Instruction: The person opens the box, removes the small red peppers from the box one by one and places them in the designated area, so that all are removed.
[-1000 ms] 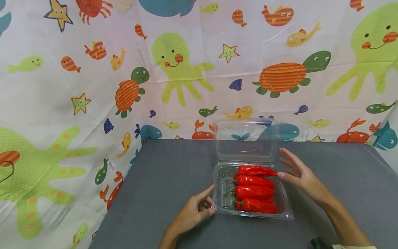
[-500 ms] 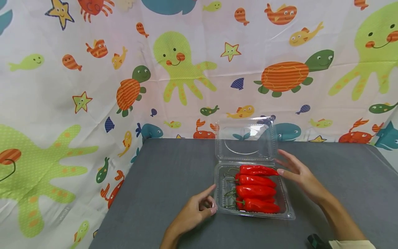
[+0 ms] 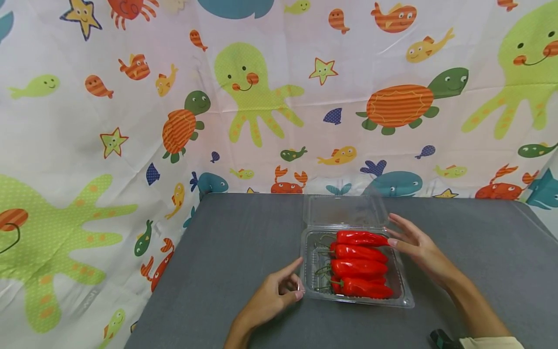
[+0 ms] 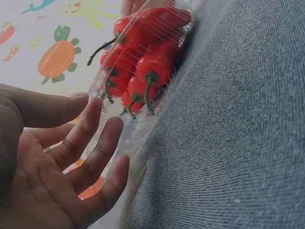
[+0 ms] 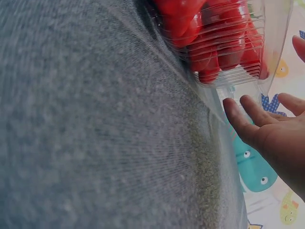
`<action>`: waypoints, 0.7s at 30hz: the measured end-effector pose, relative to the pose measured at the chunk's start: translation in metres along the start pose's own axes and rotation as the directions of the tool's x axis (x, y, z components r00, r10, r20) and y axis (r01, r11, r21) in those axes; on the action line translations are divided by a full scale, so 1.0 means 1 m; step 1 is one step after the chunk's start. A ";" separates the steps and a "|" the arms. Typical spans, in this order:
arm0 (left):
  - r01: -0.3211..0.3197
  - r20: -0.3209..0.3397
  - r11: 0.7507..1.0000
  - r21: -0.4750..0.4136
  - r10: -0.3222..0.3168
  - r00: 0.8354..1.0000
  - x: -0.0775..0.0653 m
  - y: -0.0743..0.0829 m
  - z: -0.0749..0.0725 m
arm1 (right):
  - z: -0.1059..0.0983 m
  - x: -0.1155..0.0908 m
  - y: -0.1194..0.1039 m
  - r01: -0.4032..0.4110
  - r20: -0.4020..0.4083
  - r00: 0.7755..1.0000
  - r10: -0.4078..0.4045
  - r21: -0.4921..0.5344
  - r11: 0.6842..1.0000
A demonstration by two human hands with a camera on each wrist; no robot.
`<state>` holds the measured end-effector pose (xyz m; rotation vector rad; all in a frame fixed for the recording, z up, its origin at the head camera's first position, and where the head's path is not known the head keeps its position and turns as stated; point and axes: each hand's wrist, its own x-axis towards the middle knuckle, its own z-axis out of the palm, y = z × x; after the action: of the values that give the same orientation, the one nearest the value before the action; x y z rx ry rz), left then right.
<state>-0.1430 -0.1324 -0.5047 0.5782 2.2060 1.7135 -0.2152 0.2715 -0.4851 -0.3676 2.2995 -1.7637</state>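
A clear plastic clamshell box (image 3: 307,286) stands with its lid (image 3: 344,211) tipped back behind it. Several red peppers (image 3: 358,267) lie side by side in its base, green stems pointing left. My left hand (image 3: 272,295) is at the box's left side, index fingertip and thumb tip right at the rim; the left wrist view shows its other fingers loosely bent. On the right, my right hand (image 3: 420,247) has its fingers spread, thumb tip close to the back right rim by the top pepper's tip. In the right wrist view those fingers (image 5: 248,117) extend beside the ribbed box wall.
The box sits on a grey cloth-covered table (image 3: 244,242). Behind and to the left hangs a white curtain (image 3: 279,121) printed with sea animals. A small dark object (image 3: 442,338) shows by the right sleeve (image 3: 490,342).
The lid, raised higher against the curtain before, has dropped back lower toward the table. My right hand has shifted down very slightly; the left hand and the peppers stay put.
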 end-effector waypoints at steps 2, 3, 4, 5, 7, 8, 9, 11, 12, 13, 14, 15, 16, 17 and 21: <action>-0.001 -0.001 1.000 -0.002 0.001 1.000 0.000 0.000 0.000 | 0.000 0.000 0.001 -0.002 0.003 1.000 0.002 0.002 1.000; -0.003 -0.001 1.000 -0.001 0.003 1.000 0.000 0.000 0.000 | 0.000 0.000 0.001 -0.001 0.004 1.000 0.001 0.000 1.000; -0.004 -0.001 1.000 0.001 0.004 1.000 0.000 0.000 0.000 | 0.000 0.000 0.001 -0.001 0.004 1.000 0.001 0.000 1.000; -0.006 0.000 1.000 0.002 0.006 1.000 0.000 0.000 0.000 | 0.000 -0.001 0.002 -0.001 0.004 1.000 0.001 0.000 1.000; -0.008 0.001 1.000 0.005 0.008 1.000 0.000 0.000 0.000 | 0.000 -0.001 0.002 0.001 0.005 1.000 -0.001 0.000 1.000; -0.009 0.002 1.000 0.007 0.009 1.000 0.000 0.000 0.000 | 0.000 -0.002 0.003 0.002 0.005 1.000 -0.002 -0.002 1.000; -0.009 0.002 1.000 0.009 0.009 1.000 0.000 0.000 0.000 | -0.001 -0.002 0.003 0.004 0.006 1.000 -0.004 -0.004 1.000; -0.010 0.001 1.000 0.011 0.010 1.000 0.000 0.000 0.000 | -0.001 -0.003 0.004 0.006 0.005 1.000 -0.006 -0.010 1.000; -0.010 0.001 1.000 0.013 0.010 1.000 0.000 0.000 0.000 | -0.001 -0.004 0.004 0.008 0.003 1.000 -0.008 -0.015 1.000; -0.011 0.001 1.000 0.014 0.011 1.000 0.000 -0.001 0.000 | -0.001 -0.005 0.005 0.009 0.000 1.000 -0.009 -0.019 1.000; -0.012 0.000 1.000 0.014 0.012 1.000 0.000 -0.001 0.000 | -0.001 -0.005 0.005 0.009 -0.004 1.000 -0.009 -0.023 1.000; -0.013 0.000 1.000 0.015 0.013 1.000 -0.001 -0.001 0.000 | -0.001 -0.006 0.005 0.012 -0.007 1.000 -0.012 -0.028 1.000; -0.014 0.001 1.000 0.016 0.014 1.000 -0.001 -0.001 0.000 | -0.001 -0.007 0.005 0.012 -0.013 1.000 -0.012 -0.034 0.999; -0.015 0.001 1.000 0.018 0.015 1.000 -0.001 -0.001 0.000 | -0.001 -0.007 0.005 0.011 -0.018 1.000 -0.012 -0.040 0.999; -0.016 0.005 0.999 0.028 0.016 1.000 -0.001 -0.001 0.000 | 0.000 -0.010 0.004 0.008 -0.035 0.999 -0.010 -0.059 0.998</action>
<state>-0.1427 -0.1334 -0.5057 0.6077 2.2310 1.6898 -0.2058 0.2761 -0.4889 -0.3610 2.3815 -1.7236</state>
